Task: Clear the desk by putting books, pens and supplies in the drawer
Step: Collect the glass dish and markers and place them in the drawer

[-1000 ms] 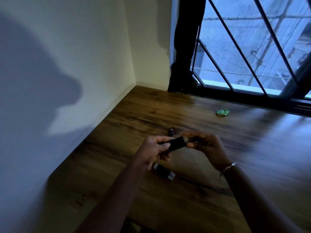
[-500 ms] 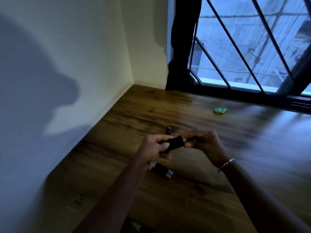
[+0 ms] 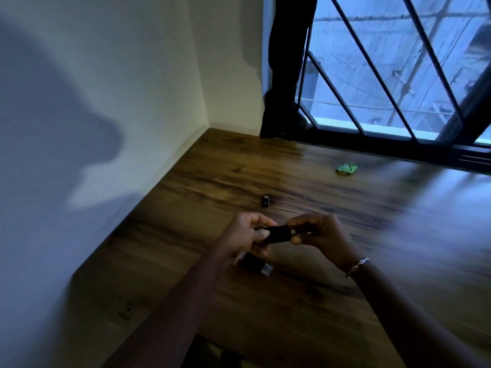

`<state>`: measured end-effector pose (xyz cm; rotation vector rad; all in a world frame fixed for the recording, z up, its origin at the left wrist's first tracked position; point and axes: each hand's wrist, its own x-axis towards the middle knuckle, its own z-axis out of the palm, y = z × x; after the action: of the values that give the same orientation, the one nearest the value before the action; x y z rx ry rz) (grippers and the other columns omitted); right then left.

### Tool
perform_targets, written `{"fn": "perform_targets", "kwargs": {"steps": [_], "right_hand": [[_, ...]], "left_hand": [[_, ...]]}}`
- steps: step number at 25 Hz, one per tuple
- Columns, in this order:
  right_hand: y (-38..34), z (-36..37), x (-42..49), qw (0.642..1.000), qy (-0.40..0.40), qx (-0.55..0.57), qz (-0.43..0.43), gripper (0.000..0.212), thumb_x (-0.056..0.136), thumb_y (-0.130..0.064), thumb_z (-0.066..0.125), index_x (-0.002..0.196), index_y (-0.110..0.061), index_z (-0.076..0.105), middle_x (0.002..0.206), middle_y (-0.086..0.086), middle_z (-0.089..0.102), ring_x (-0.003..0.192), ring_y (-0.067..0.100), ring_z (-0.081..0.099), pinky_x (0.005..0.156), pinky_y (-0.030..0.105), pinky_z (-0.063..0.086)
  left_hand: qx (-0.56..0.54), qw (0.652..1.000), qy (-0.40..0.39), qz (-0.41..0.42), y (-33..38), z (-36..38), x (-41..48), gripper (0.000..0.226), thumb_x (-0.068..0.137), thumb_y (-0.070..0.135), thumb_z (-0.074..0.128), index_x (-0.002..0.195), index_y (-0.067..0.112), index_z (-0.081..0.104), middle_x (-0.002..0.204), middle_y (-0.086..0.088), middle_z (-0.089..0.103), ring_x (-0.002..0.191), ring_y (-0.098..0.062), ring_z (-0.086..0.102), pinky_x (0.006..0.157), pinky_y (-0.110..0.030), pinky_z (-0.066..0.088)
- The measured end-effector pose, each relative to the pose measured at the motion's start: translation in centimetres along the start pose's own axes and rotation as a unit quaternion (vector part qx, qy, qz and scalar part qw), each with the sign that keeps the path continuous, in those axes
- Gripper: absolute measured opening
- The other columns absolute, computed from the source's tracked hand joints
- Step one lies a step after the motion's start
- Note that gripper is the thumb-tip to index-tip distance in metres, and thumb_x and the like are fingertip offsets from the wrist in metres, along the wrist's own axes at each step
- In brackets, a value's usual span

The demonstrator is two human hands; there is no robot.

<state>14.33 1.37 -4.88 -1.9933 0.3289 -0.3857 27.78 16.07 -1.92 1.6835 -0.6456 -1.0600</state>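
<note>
Item in hand: short black tube (image 3: 277, 233), held level above the desk (image 3: 305, 301) at centre, left hand (image 3: 243, 236) curled round one end, right hand (image 3: 322, 235) pinching the other between thumb and fingertips; judged a capping step before stowing. Next move calls for a carry to the drawer, which is not clearly in view. Left on the desk: second black tube (image 3: 256, 262) at 6 o'clock under the left hand, small black piece (image 3: 265, 201) at 12, green scrap (image 3: 346, 168) at 1; none blocks the hands.
</note>
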Motion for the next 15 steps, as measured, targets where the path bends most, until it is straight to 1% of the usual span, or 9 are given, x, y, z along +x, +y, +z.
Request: {"fn": "perform_targets", "kwargs": {"steps": [2,3,5,6,8,9,11,12,15], "right_hand": [[0.4,0.3,-0.8,0.999,-0.007,-0.029,0.017,0.036,0.075,0.001,0.069,0.094,-0.029,0.061,0.103,0.0,0.065,0.094,0.014,0.064,0.083,0.034,0.055],[0.6,0.6,-1.3,0.998,-0.016,-0.045,0.029,0.037,0.075,-0.003,0.07,0.094,-0.033,0.059,0.103,-0.005,0.064,0.095,0.009,0.062,0.083,0.03,0.054],[1.2,1.1,-2.3,0.995,-0.033,-0.081,0.047,0.035,0.078,-0.012,0.07,0.097,-0.039,0.057,0.102,-0.014,0.061,0.098,0.001,0.058,0.082,0.019,0.051],[1.4,1.3,-2.6,0.993,-0.038,-0.103,0.047,0.034,0.079,-0.015,0.069,0.099,-0.039,0.057,0.101,-0.016,0.06,0.099,0.001,0.058,0.082,0.016,0.05],[1.7,1.3,-3.1,0.986,-0.041,-0.159,0.031,0.032,0.079,-0.017,0.07,0.106,-0.032,0.061,0.103,-0.014,0.058,0.095,0.005,0.06,0.084,0.018,0.05],[1.8,1.3,-3.1,0.981,-0.043,-0.188,0.024,0.033,0.079,-0.018,0.07,0.11,-0.026,0.062,0.106,-0.01,0.058,0.095,0.005,0.059,0.084,0.019,0.05],[1.7,1.3,-3.2,0.972,-0.047,-0.23,0.02,0.037,0.08,-0.02,0.069,0.116,-0.02,0.061,0.113,-0.004,0.056,0.1,0.009,0.055,0.085,0.017,0.046],[1.7,1.3,-3.2,0.968,-0.052,-0.244,0.019,0.039,0.08,-0.021,0.069,0.118,-0.019,0.061,0.115,-0.003,0.054,0.102,0.009,0.053,0.085,0.015,0.044],[1.8,1.1,-3.2,0.96,-0.069,-0.27,0.014,0.04,0.081,-0.027,0.068,0.119,-0.019,0.06,0.117,-0.003,0.052,0.1,0.006,0.05,0.08,0.006,0.037]], "left_hand": [[0.065,0.998,-0.013,0.011,-0.3,0.2,0.2,0.021,0.093,-0.004,0.045,0.107,0.001,0.06,0.093,-0.008,0.061,0.06,-0.012,0.06,0.05,-0.019,0.054],[0.109,0.994,-0.016,0.02,-0.4,0.3,0.2,0.022,0.093,-0.002,0.046,0.11,0.001,0.06,0.099,-0.009,0.06,0.065,-0.014,0.061,0.053,-0.019,0.055],[0.209,0.976,-0.039,0.045,-0.4,0.7,0.2,0.027,0.091,0.0,0.052,0.117,0.003,0.06,0.107,-0.004,0.056,0.082,-0.018,0.062,0.063,-0.022,0.055],[0.264,0.961,-0.052,0.059,-0.5,0.9,0.2,0.033,0.088,0.0,0.057,0.121,0.004,0.059,0.107,-0.001,0.053,0.091,-0.017,0.059,0.07,-0.023,0.053],[0.368,0.924,-0.051,0.086,-1.1,1.2,0.4,0.042,0.083,0.004,0.065,0.124,0.011,0.059,0.113,-0.002,0.053,0.106,-0.016,0.054,0.086,-0.026,0.047],[0.412,0.905,-0.043,0.097,-1.5,1.3,0.6,0.043,0.082,0.009,0.067,0.124,0.015,0.059,0.119,-0.003,0.053,0.112,-0.017,0.05,0.091,-0.028,0.043],[0.484,0.867,-0.032,0.119,-1.9,1.4,0.6,0.043,0.082,0.018,0.067,0.124,0.021,0.059,0.124,-0.001,0.053,0.118,-0.017,0.044,0.094,-0.03,0.039],[0.503,0.854,-0.028,0.13,-2.1,1.5,0.7,0.042,0.083,0.021,0.066,0.124,0.022,0.058,0.125,0.001,0.053,0.119,-0.016,0.041,0.095,-0.03,0.038],[0.528,0.831,-0.01,0.176,-2.4,1.6,0.7,0.042,0.086,0.025,0.063,0.127,0.022,0.055,0.125,0.0,0.051,0.12,-0.017,0.037,0.094,-0.029,0.033]]}}
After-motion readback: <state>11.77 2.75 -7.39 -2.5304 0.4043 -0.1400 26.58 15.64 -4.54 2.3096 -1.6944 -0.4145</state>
